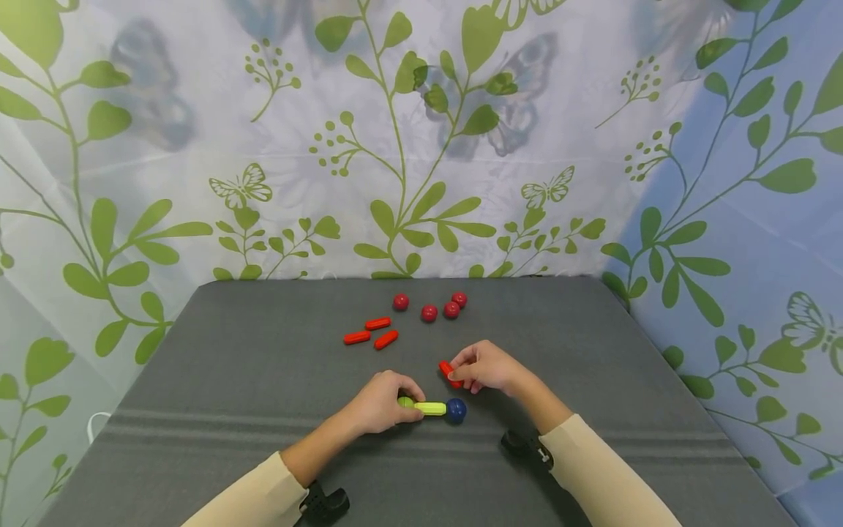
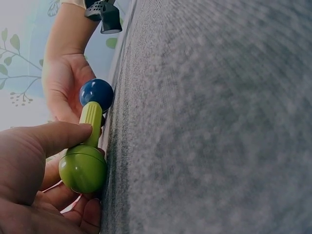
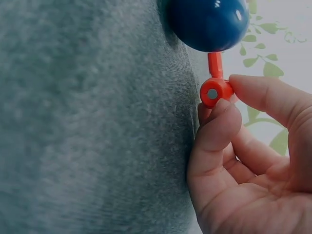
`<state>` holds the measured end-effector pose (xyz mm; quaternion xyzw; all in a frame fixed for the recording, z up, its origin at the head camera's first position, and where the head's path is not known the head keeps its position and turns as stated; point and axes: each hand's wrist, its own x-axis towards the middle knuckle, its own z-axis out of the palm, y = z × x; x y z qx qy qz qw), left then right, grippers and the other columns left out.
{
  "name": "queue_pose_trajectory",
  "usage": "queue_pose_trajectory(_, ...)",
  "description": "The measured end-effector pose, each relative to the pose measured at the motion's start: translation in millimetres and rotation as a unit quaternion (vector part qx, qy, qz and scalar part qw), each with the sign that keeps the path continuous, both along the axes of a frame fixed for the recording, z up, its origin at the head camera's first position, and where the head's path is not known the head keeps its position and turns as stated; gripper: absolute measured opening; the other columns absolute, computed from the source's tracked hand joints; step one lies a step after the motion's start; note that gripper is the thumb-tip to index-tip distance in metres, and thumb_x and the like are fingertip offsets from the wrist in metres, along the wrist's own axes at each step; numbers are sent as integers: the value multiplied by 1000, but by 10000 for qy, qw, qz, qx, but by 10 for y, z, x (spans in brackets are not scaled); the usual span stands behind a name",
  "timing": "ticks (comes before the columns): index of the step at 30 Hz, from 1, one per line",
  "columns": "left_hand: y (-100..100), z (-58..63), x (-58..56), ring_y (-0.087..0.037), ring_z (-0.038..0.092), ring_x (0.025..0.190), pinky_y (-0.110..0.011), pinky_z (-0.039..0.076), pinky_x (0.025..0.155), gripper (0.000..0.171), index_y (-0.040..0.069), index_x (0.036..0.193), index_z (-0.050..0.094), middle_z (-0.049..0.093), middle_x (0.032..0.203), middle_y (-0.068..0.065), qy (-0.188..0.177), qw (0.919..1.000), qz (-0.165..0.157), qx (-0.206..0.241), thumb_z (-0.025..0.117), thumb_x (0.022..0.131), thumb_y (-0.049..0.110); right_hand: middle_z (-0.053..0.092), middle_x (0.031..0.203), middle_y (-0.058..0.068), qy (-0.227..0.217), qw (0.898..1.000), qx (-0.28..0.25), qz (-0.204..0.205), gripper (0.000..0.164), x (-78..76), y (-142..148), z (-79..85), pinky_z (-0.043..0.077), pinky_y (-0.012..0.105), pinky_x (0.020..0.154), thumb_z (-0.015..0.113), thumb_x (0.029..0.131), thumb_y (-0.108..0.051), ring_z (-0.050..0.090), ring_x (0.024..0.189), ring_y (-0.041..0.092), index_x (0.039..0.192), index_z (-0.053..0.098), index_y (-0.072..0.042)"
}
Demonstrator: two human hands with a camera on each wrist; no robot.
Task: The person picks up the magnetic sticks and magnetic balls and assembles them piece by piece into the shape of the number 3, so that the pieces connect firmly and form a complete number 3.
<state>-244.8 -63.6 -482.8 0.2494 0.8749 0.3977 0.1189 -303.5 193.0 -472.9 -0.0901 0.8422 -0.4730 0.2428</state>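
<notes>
My left hand (image 1: 384, 404) pinches a joined piece: a yellow-green rod (image 1: 431, 408) with a green ball (image 2: 84, 169) at one end and a blue ball (image 1: 456, 410) at the other. In the left wrist view the thumb lies along the rod, close to the green ball. Beyond the blue ball, my right hand (image 1: 489, 367) holds a red rod (image 1: 450, 373) between thumb and fingers, apart from the joined piece. A round silver disc shows on this rod's near end (image 3: 212, 93) in the right wrist view.
Three red rods (image 1: 357, 337) lie loose on the grey cloth-covered table (image 1: 263, 373), left of centre. Behind them, nearer the back edge, sit several red balls (image 1: 429, 313). A leaf-patterned curtain (image 1: 408, 183) hangs behind the table.
</notes>
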Motion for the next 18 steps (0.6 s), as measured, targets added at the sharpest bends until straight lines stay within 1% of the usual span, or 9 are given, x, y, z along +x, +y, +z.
queue_pose_trajectory(3, 0, -1, 0, -6, 55, 76, -24, 47, 71, 8, 18, 92, 78, 72, 88, 9, 23, 10000, 4, 6, 83, 86, 17, 68, 80, 2, 22, 10000, -66, -15, 22, 14, 15, -19, 55, 29, 60, 79, 88, -17, 61, 66, 16, 105, 76, -4)
queue_pose_trajectory(11, -8, -1, -9, -8, 56, 79, -26, 48, 73, 8, 19, 93, 78, 71, 89, 10, -160, 9999, 9, -11, 83, 87, 18, 66, 77, 4, 186, 9995, -239, -53, 36, 61, 58, -56, 56, 31, 63, 77, 91, -18, 62, 68, 18, 125, 72, -6)
queue_pose_trajectory(18, -6, -24, -26, -9, 56, 78, -26, 48, 71, 8, 19, 93, 78, 71, 89, 10, -157, 9999, -7, -24, 83, 87, 18, 67, 82, 7, 285, 9990, -313, -135, 38, 154, 75, -36, 57, 32, 64, 76, 91, -16, 63, 70, 19, 128, 70, -6)
